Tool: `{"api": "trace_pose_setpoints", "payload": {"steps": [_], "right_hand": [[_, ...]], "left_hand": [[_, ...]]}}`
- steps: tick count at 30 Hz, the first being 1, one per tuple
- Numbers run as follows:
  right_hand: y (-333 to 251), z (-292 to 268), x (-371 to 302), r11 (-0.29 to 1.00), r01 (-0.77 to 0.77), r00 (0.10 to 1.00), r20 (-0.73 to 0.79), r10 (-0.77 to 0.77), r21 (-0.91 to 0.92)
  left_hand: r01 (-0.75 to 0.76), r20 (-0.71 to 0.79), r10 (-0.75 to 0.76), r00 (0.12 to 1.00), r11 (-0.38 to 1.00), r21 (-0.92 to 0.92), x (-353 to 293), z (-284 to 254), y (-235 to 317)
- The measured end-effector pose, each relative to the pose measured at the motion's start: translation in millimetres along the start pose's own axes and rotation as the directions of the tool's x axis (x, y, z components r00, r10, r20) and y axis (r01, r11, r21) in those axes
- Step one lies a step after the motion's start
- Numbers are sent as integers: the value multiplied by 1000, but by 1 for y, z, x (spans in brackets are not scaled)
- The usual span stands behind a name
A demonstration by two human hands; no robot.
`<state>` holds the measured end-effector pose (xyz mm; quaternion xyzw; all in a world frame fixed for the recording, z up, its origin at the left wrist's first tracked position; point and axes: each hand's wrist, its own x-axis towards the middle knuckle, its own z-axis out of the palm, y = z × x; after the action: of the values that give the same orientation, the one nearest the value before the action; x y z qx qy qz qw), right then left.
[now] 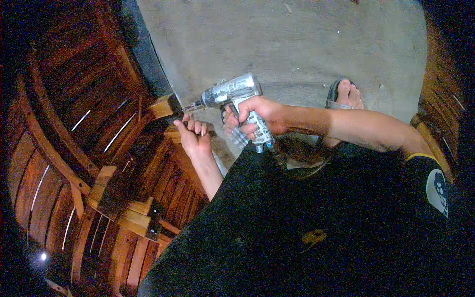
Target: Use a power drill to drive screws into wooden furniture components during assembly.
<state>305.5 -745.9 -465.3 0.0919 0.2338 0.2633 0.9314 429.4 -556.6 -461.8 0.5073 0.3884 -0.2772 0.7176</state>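
My right hand (pixel 252 116) is wrapped round the grip of a worn silver air impact driver (pixel 232 90). Its bit (pixel 190 107) points left, at the end of a light-brown wooden block (pixel 164 106). Just below the bit, my left hand (pixel 197 141) has its palm turned up and its fingers curled. The left thumb and forefinger come close together beside the block's dark end; whatever lies between them is too small to make out. A dark hose (pixel 278 154) shows under the driver's handle.
Stacked reddish-brown slatted wooden pieces (pixel 49 168) with curved rails fill the left side. More wooden blocks (pixel 136 220) stick out at the lower left. Another slatted wooden piece (pixel 448 99) stands at the right edge. My sandalled foot (pixel 346 96) rests on the grey floor (pixel 297 39).
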Motion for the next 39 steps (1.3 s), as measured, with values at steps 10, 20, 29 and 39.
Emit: {"api": "trace_pose_setpoints", "payload": {"steps": [10, 20, 29, 39], "right_hand": [[0, 0, 1, 998, -4, 1000, -11, 3, -57], [-2, 1, 2, 999, 8, 999, 40, -6, -38], [0, 7, 3, 997, -48, 998, -52, 45, -62], [-1, 5, 5, 998, -53, 998, 25, 52, 26]], "left_hand": [[83, 143, -55, 988, 977, -197, 4, -2, 3], [77, 187, -39, 982, 977, -201, 7, 3, 2], [38, 170, -37, 985, 999, -3, 8, 12, 12], [26, 141, -47, 989, 988, 152, 9, 16, 15]]}}
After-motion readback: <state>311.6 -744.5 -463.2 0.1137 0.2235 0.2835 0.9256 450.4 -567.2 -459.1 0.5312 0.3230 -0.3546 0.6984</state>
